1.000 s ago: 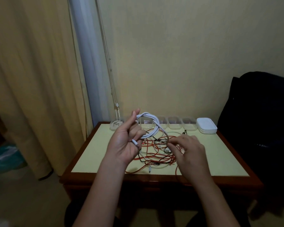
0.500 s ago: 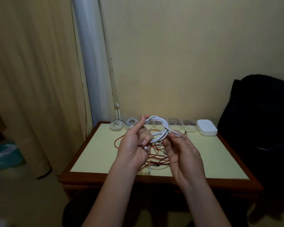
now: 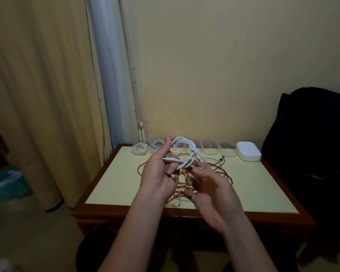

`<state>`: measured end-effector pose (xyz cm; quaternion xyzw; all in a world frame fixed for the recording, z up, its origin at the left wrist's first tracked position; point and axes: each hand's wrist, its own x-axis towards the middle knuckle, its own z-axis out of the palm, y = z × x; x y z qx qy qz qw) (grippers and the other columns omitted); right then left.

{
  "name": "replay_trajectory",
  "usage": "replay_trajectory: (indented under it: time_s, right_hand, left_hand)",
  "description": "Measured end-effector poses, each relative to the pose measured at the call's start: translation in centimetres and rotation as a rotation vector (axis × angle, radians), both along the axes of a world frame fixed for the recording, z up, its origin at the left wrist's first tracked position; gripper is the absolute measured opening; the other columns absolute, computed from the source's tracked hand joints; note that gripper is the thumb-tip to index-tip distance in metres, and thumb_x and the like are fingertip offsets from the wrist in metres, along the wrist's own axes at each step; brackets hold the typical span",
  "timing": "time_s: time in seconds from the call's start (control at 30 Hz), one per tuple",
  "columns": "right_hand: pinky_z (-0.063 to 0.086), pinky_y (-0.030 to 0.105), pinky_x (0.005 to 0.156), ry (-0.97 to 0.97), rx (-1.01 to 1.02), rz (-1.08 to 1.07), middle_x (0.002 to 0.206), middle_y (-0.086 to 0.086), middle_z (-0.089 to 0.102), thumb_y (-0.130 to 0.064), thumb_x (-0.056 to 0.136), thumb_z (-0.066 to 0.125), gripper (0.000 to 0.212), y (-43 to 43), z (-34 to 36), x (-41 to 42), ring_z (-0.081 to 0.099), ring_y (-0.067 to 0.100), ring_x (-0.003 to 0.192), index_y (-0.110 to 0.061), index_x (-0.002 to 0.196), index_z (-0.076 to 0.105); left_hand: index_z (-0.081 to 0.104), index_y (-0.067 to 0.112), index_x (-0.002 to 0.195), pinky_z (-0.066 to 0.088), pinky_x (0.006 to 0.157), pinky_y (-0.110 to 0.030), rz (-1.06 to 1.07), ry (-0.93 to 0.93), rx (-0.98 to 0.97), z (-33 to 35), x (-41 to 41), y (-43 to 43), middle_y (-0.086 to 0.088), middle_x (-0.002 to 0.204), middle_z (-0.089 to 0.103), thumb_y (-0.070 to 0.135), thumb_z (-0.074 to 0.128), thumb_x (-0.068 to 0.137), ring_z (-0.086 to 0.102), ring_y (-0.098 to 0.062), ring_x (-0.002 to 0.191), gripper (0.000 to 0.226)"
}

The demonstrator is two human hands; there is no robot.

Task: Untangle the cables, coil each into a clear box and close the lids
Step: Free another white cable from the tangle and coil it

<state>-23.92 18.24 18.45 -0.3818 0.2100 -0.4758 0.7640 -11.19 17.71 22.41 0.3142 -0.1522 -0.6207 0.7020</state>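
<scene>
— Entry one, light: how is it behaving?
— Running dim and warm, source staying out of view. The wall [image 3: 214, 75] is showing brightest mid-frame; the table [image 3: 263, 183] top is glowing pale; the white cable [image 3: 182, 138] is catching most.
— Entry two, shadows?
— Pooling under the table; the black bag [image 3: 312, 154] is losing all detail.
— Entry three, sharpness?
— The left hand [image 3: 157, 173] and right hand [image 3: 212, 189] are smearing slightly; the curtain [image 3: 37, 95] is bowing at the edge.

Low table [image 3: 263, 185], pale yellow top, dark red-brown wood rim. Mid-top: loose tangle of cables [image 3: 220, 169], orange, black and white. Far edge: row of clear boxes [image 3: 210, 149], lidless; two leftmost boxes [image 3: 139, 151] hold coiled white cable. Far right corner: stack of white lids [image 3: 248, 153], just beside the row.
</scene>
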Motion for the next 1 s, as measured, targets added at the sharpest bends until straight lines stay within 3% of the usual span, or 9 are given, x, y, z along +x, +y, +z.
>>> replay_trajectory:
  time_s: [0.13,0.2,0.27,0.4,0.6,0.7,0.8,0.93,1.0]
  right_hand:
    - [0.038,0.03,0.071,-0.149,-0.024,0.019,0.109,-0.001,0.066,-0.019,0.094,0.057,0.026,0.6,0.0,0.7,0.052,0.012,0.074,-0.015,0.118,0.067]
    - [0.045,0.033,0.08,-0.21,-0.004,0.023,0.122,0.005,0.068,-0.024,0.1,0.05,0.033,0.6,0.1,0.9,0.06,0.019,0.091,-0.011,0.128,0.063]
    - [0.041,0.033,0.074,-0.23,0.013,0.013,0.118,0.009,0.067,-0.025,0.101,0.051,0.033,0.2,0.0,0.9,0.054,0.024,0.093,-0.011,0.129,0.062]
    - [0.033,0.038,0.071,-0.206,0.027,-0.037,0.095,0.012,0.061,-0.024,0.098,0.05,0.025,-0.5,-0.5,0.7,0.043,0.025,0.082,-0.01,0.107,0.07]
    - [0.042,0.028,0.058,-0.085,0.147,-0.037,0.069,0.002,0.043,-0.022,0.1,0.043,0.029,-1.6,-0.1,-1.4,0.031,0.013,0.055,-0.003,0.113,0.062]
    - [0.032,0.035,0.065,-0.059,0.168,0.082,0.072,0.003,0.035,-0.027,0.097,0.044,0.033,-2.0,-0.2,-2.7,0.012,0.018,0.065,-0.004,0.107,0.065]
    - [0.031,0.036,0.064,-0.069,0.089,0.166,0.073,0.003,0.034,-0.031,0.078,0.059,0.04,-1.8,-0.5,-3.1,0.021,0.017,0.063,-0.005,0.107,0.067]
    - [0.035,0.037,0.066,-0.085,0.022,0.17,0.074,0.004,0.04,-0.026,0.069,0.067,0.048,-1.5,-0.4,-3.2,0.029,0.017,0.063,-0.002,0.11,0.069]
    - [0.045,0.041,0.077,0.008,-0.014,0.123,0.077,0.007,0.052,-0.013,0.067,0.072,0.047,-1.3,-0.2,-2.7,0.042,0.019,0.067,-0.003,0.113,0.067]
  left_hand:
    - [0.068,0.018,0.099,0.025,0.027,-0.015,0.02,-0.058,-0.025,0.5,-0.8,-0.1,0.003,0.056,0.049,0.031,0.058,0.099,0.035,-0.004,0.028,0.017]
    - [0.065,0.017,0.109,0.037,0.03,-0.017,-0.034,-0.037,-0.041,0.4,-1.3,0.0,-0.003,0.056,0.056,0.034,0.055,0.101,0.053,-0.016,0.034,0.022]
    - [0.064,0.02,0.11,0.043,0.033,-0.023,-0.08,-0.018,-0.06,-0.1,-1.9,0.0,-0.004,0.054,0.055,0.036,0.053,0.101,0.059,-0.024,0.041,0.021]
    - [0.064,0.018,0.105,0.042,0.035,-0.021,-0.042,-0.031,-0.062,-0.9,-2.2,-0.5,0.001,0.052,0.043,0.029,0.058,0.099,0.046,-0.017,0.042,0.014]
    - [0.069,0.005,0.103,0.041,0.045,-0.021,-0.132,-0.179,-0.054,-2.0,-1.7,-0.4,-0.002,0.06,0.051,0.015,0.059,0.096,0.05,-0.01,0.046,0.016]
    - [0.068,0.002,0.112,0.025,0.041,-0.019,-0.265,-0.237,-0.047,-2.0,-1.3,-0.6,0.003,0.055,0.036,0.015,0.055,0.088,0.034,-0.006,0.038,0.03]
    - [0.071,0.002,0.111,0.01,0.043,-0.019,-0.304,-0.294,-0.086,-1.8,-1.3,-0.5,0.005,0.052,0.023,0.024,0.063,0.085,0.019,-0.003,0.037,0.035]
    - [0.072,0.003,0.113,0.015,0.04,-0.016,-0.277,-0.263,-0.142,-1.8,-1.2,-0.3,0.003,0.064,0.013,0.037,0.067,0.086,0.015,-0.003,0.044,0.044]
    - [0.075,0.004,0.109,0.018,0.038,-0.014,-0.266,-0.251,-0.16,-1.8,-1.2,-0.4,-0.002,0.075,0.009,0.037,0.069,0.084,0.013,-0.004,0.047,0.042]
